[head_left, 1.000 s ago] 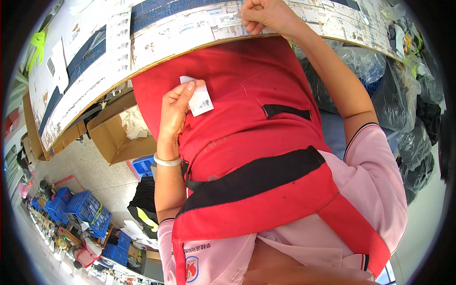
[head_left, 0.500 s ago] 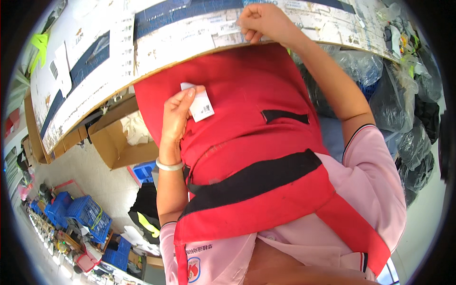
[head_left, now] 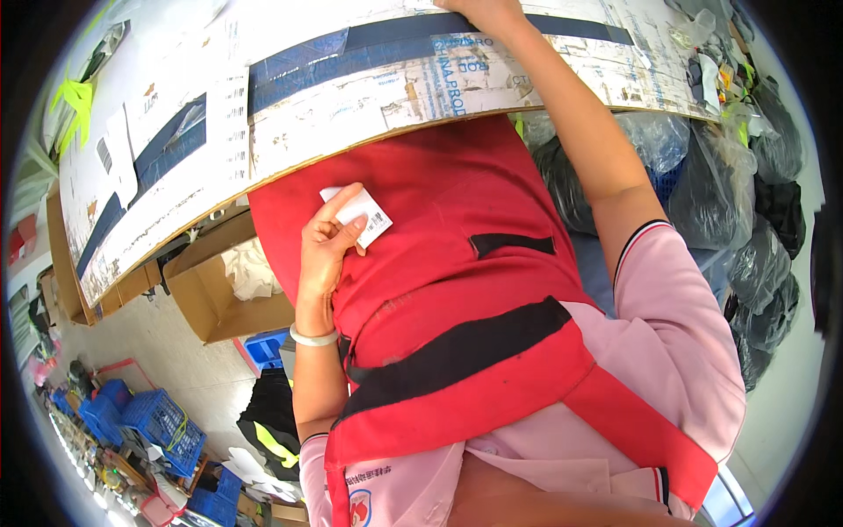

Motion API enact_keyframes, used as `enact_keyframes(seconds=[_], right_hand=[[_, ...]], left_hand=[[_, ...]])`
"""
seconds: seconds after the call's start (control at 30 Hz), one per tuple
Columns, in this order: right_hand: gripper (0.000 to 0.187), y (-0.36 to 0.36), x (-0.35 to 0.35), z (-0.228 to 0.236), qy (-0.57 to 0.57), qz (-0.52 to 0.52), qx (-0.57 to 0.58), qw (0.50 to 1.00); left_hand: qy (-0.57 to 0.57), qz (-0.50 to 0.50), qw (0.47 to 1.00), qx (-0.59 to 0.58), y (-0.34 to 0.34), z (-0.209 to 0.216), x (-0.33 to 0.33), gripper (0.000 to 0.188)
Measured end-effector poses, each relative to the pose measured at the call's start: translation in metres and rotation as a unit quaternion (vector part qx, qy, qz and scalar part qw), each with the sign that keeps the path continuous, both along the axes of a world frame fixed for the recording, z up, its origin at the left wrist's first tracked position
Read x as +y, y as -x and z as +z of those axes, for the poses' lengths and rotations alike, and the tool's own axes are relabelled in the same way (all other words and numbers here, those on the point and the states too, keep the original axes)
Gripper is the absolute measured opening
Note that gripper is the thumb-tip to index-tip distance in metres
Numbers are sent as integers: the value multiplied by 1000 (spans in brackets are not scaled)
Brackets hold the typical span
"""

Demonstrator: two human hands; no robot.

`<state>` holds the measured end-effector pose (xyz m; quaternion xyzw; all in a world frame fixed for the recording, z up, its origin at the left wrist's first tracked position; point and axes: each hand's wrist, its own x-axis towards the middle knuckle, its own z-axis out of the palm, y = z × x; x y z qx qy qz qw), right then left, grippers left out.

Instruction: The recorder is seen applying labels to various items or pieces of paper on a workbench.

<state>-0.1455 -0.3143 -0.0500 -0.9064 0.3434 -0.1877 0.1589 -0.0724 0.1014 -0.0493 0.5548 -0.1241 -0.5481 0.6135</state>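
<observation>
My left hand (head_left: 329, 241) is in front of the red apron (head_left: 439, 202), closed around a small white label (head_left: 373, 215) with black print. The label could be a thin stack; I cannot tell. My fingers cover part of it. My right hand (head_left: 492, 13) reaches across the table (head_left: 351, 114) to the top edge of the view, over a dark blue strip on its surface. Its fingertips are cut off there, so I cannot make out what they touch. White cardboard with blue print and worn patches covers the table.
Under the table on the left stands an open cardboard box (head_left: 211, 299) with pale material inside. Blue crates (head_left: 167, 430) are on the floor behind. Black and clear plastic bags (head_left: 702, 193) crowd the right side. A bright yellow-green cloth (head_left: 77, 105) lies at the table's left end.
My right hand has moved farther over the table, partly out of view. My left hand has turned the label, and its index finger now lies along it. The whole view has shifted slightly.
</observation>
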Motion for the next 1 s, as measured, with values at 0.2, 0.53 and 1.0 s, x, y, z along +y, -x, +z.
enact_keyframes(seconds=[0.2, 0.53, 1.0], right_hand=[[28, 17, 86, 61, -123, 35, -16, 992], [21, 43, 235, 24, -621, 182, 30, 762], [11, 34, 242, 31, -444, 293, 21, 847]], left_hand=[[-35, 46, 998, -7, -2, -5, 9, 28], [34, 90, 995, 5, 3, 1, 5, 28], [-11, -22, 998, -62, 1, -1, 16, 26]])
